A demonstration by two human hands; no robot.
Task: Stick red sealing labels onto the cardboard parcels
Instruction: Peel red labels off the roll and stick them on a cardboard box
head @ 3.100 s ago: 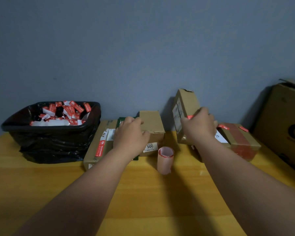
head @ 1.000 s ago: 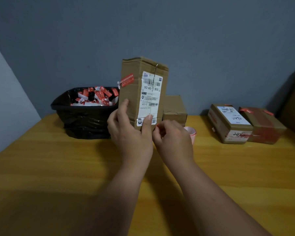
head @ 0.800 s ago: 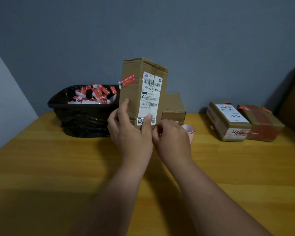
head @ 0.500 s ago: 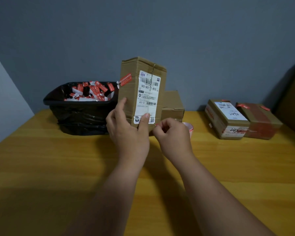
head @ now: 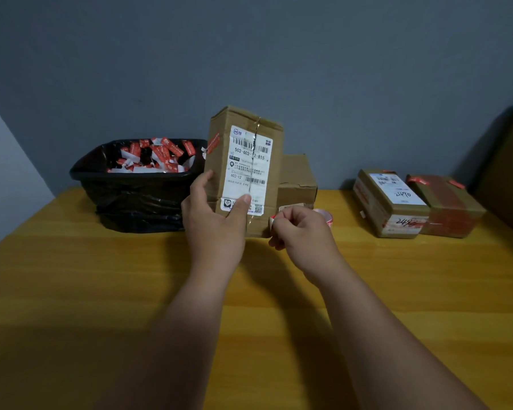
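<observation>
On a yellow wooden table (head: 101, 291) against a grey-blue wall, a person's two bare arms reach forward. The left hand (head: 212, 220) grasps a tall cardboard parcel (head: 274, 161) by its lower end, thumb on the front face and fingers round the left edge, holding it upright. The right hand (head: 302, 232) sits just beside the parcel's lower right corner, fingers curled, pinching a small red and white sealing label (head: 272, 221).

Behind the right hand, partly hidden by it, stands a pale roll of labels (head: 326, 216). Behind the held parcel a smaller brown box (head: 296, 182) rests on the table, its left side blocked from view. To the left is a bin lined with a black bag (head: 137, 199), filled with red and white paper scraps (head: 154, 155). To the right, well apart from the hands, two more parcels lie touching side by side: a labelled parcel (head: 388, 208) and a parcel wrapped in reddish tape (head: 447, 208). A large dark box (head: 507, 167) stands at the far right edge.

The held parcel carries a white shipping label (head: 240, 164) with barcodes and the number 502-602-12-815, with 602-12 lower down; a red seal (head: 214, 142) is stuck on its upper left edge. The labelled parcel shows handwriting, roughly "2490".
</observation>
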